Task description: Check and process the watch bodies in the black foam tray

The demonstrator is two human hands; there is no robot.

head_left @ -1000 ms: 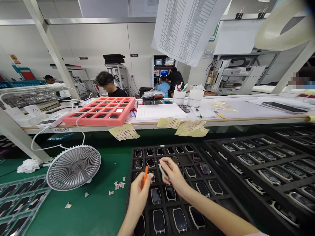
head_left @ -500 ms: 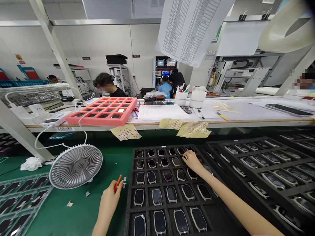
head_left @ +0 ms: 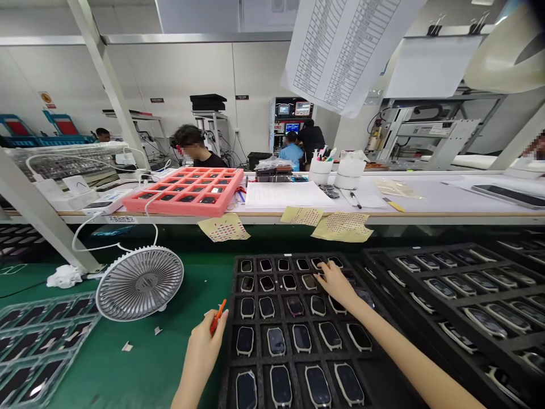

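Observation:
My left hand [head_left: 203, 343] is closed around a slim orange stick-like tool [head_left: 218, 317], its tip pointing up, beside the left edge of a black foam tray [head_left: 260, 363]. Rows of watch bodies with dark screens lie in the tray's compartments. Over the tray's back right part reaches my right hand [head_left: 335, 283]. Its fingers are apart and bent down by a watch body [head_left: 310, 282] in the second row from the back. Nothing shows in them, though the fingertips partly cover the compartments there. One front right compartment [head_left: 383, 386] holds no watch.
More black trays of watch bodies [head_left: 443, 287] stand at right. On the green mat at left are a grey fan [head_left: 140, 283], paper scraps [head_left: 127, 346] and a clear tray [head_left: 91, 335] of dark panels. A shelf ahead bears a coral foam tray [head_left: 183, 207]. A printed sheet [head_left: 340, 57] hangs overhead.
The view has shifted slightly left, so most things appear further right. My left hand still grips the orange tool, nearer the tray. My right hand stays over the back rows, its fingers a little more spread.

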